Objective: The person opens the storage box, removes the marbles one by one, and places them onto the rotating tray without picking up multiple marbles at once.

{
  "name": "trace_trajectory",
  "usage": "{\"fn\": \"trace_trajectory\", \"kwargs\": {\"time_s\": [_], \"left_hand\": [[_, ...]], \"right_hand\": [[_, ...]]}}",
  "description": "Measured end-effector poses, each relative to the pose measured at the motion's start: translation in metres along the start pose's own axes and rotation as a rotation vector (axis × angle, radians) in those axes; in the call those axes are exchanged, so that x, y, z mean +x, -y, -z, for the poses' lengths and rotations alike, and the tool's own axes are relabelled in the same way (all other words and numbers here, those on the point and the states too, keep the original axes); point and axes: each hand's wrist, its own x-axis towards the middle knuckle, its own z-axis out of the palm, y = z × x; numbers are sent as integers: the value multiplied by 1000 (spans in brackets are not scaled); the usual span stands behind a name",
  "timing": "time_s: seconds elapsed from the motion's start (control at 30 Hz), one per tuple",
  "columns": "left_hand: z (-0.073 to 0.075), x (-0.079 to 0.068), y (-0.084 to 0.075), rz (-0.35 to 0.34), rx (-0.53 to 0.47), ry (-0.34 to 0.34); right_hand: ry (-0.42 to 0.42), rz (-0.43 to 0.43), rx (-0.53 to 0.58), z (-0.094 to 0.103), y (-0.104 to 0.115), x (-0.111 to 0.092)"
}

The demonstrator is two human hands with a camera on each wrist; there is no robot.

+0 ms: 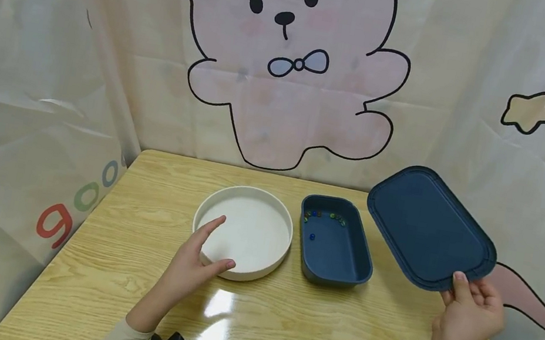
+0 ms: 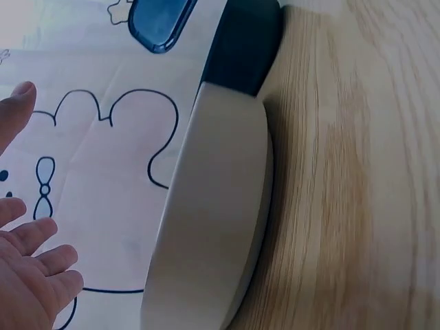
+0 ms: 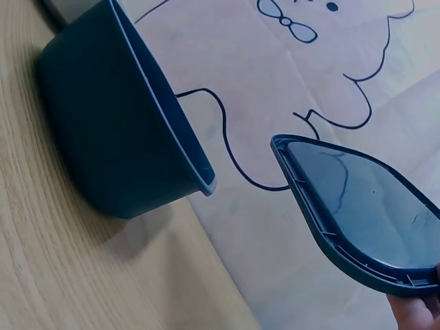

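A dark blue rectangular lid (image 1: 431, 228) is raised above the table's right side, its near corner pinched by my right hand (image 1: 471, 314). The lid's rimmed underside shows in the right wrist view. Left of it stands a matching blue container (image 1: 339, 258) without a cover, with several small coloured marbles (image 1: 312, 237) on its floor, mostly toward the far end. My left hand (image 1: 190, 267) hovers over the near left rim of a round white tray (image 1: 253, 226), thumb and fingers spread, holding nothing. In the left wrist view its fingers (image 2: 58, 261) are apart from the tray's side.
The light wooden table (image 1: 134, 231) ends at a printed fabric backdrop (image 1: 282, 106) with a bear drawing. More fabric hangs at the left and right sides. The white tray and blue container stand close side by side.
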Motion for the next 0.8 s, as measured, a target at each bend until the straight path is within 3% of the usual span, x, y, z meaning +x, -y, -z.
{"fn": "trace_trajectory", "kwargs": {"time_s": [0.33, 0.53, 0.8], "left_hand": [[26, -1, 18, 81, 90, -8], [37, -4, 32, 145, 137, -3], [46, -4, 42, 160, 150, 24]], "right_hand": [[-63, -218, 60, 18, -7, 15], [-89, -366, 160, 31, -12, 25], [-75, -481, 226, 45, -21, 34]]}}
